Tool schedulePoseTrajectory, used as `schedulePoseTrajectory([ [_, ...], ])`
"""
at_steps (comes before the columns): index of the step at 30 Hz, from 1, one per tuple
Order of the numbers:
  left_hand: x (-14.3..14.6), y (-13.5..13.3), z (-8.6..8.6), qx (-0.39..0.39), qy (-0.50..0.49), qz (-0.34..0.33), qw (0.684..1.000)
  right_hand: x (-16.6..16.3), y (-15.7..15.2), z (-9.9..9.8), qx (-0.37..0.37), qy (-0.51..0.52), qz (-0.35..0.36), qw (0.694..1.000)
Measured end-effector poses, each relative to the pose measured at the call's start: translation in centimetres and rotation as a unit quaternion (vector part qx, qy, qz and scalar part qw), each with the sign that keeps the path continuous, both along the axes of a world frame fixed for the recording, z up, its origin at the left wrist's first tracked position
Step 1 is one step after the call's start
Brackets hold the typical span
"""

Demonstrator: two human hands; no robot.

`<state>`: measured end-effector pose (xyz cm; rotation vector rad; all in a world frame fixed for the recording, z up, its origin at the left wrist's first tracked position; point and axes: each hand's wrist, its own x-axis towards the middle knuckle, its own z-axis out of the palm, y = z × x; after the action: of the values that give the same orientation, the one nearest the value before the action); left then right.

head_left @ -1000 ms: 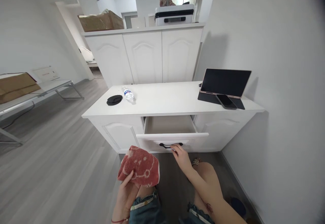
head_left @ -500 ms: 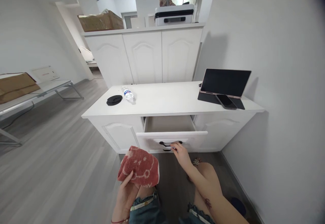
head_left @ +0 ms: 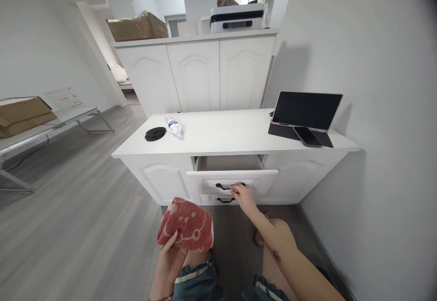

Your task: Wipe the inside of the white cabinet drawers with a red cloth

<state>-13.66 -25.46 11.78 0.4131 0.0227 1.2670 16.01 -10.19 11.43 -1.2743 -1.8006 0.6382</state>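
Observation:
My left hand (head_left: 170, 256) grips a folded red towel (head_left: 187, 224) with pale patterning, thumb on top, held low in front of the white cabinet. My right hand (head_left: 243, 196) has its fingers on the black handle (head_left: 223, 186) of the upper drawer (head_left: 205, 180), at the handle's right part. That drawer stands partly out, and a strip of its bare grey inside shows behind the front panel. Just below it is a second drawer's black handle (head_left: 226, 200), with neither hand on it.
On the white cabinet top (head_left: 218, 132) are a black round object (head_left: 155, 133), a plastic bottle (head_left: 174, 126) lying down, a tablet (head_left: 307, 109) on a stand and a phone (head_left: 307, 137). My knees flank the floor before the drawers. A bench (head_left: 68, 116) stands left.
The upper drawer has slid further in, with my right hand moving along on its handle. More of the lower handle shows now. My left hand holds the towel nearly still.

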Motion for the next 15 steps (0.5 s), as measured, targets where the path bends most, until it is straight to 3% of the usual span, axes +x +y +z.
schedulePoseTrajectory([
  [5,-0.3,-0.2,0.4,-0.021,-0.003,0.035,0.999,0.1,2.8,0.0,-0.019,-0.020,-0.021,0.999],
  [15,-0.4,-0.6,2.1,-0.038,-0.008,0.013,0.999,0.0,7.4,0.7,-0.036,-0.030,-0.041,0.998],
])
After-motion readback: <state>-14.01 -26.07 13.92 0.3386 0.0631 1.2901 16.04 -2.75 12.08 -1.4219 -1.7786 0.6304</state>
